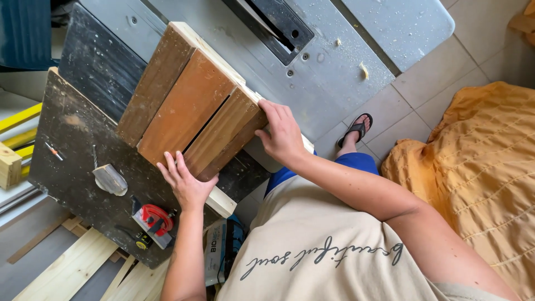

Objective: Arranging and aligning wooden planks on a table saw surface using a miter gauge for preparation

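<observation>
A panel of brown wooden slats (189,106) lies across a dark worktop (78,139) and a grey saw table (312,72). My left hand (185,183) rests flat on the panel's near end, fingers spread. My right hand (281,134) grips the panel's right corner, fingers over a pale wooden batten (223,202) that runs under the slats. The saw's black insert plate (276,25) lies beyond the panel.
On the dark worktop sit a red tape measure (155,220), a small grey tool (110,179) and a pencil (53,150). Pale planks (72,267) lie on the floor at lower left. An orange cloth (485,167) covers something at right. My sandalled foot (356,129) stands on the tiles.
</observation>
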